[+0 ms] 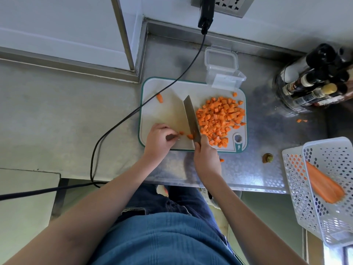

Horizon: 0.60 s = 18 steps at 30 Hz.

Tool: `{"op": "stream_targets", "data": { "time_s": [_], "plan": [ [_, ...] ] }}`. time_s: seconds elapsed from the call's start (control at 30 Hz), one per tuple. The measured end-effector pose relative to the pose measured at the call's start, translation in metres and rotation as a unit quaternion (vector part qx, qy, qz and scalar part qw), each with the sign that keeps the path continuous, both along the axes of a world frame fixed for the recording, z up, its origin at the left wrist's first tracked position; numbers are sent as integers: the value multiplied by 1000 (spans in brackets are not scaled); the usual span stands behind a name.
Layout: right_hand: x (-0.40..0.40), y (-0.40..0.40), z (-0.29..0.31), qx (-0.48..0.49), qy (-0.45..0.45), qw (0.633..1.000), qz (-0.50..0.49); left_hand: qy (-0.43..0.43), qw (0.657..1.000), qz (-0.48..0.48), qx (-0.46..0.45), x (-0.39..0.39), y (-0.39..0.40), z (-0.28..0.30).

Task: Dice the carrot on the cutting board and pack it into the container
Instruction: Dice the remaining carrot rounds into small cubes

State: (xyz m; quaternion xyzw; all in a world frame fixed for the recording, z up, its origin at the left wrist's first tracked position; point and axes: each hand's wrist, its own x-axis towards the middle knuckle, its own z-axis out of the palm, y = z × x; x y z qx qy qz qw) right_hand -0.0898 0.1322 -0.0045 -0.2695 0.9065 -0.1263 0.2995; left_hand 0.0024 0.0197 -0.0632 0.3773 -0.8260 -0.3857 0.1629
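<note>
A white cutting board [166, 111] with a teal rim lies on the steel counter. A heap of diced carrot [219, 119] covers its right half. My right hand [207, 159] grips the handle of a knife [192, 119] whose blade lies across the board's middle. My left hand [159, 140] rests at the board's front left corner, fingers curled beside a small carrot piece [189, 136] next to the blade. Another carrot bit [160, 97] lies at the board's far left. The clear container [221, 67] stands open at the board's far right corner.
A black cable [122, 119] runs from the wall socket across the board's left corner. White perforated baskets [328, 188] at the right hold a whole carrot [322, 183]. Bottles in a rack [313, 81] stand far right. A carrot stub [267, 157] and stray bits lie on the counter.
</note>
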Motion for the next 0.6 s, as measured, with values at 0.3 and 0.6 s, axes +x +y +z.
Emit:
{"op": "stream_targets", "data": {
  "time_s": [0.3,0.6],
  "plan": [
    [1,2,-4,-41,-29,998,-36,38,984,-157,-69,-8,7,9],
    [1,5,-8,-48,-31,998,-35,3,994,-105,-28,-27,3,5]
  ]
}}
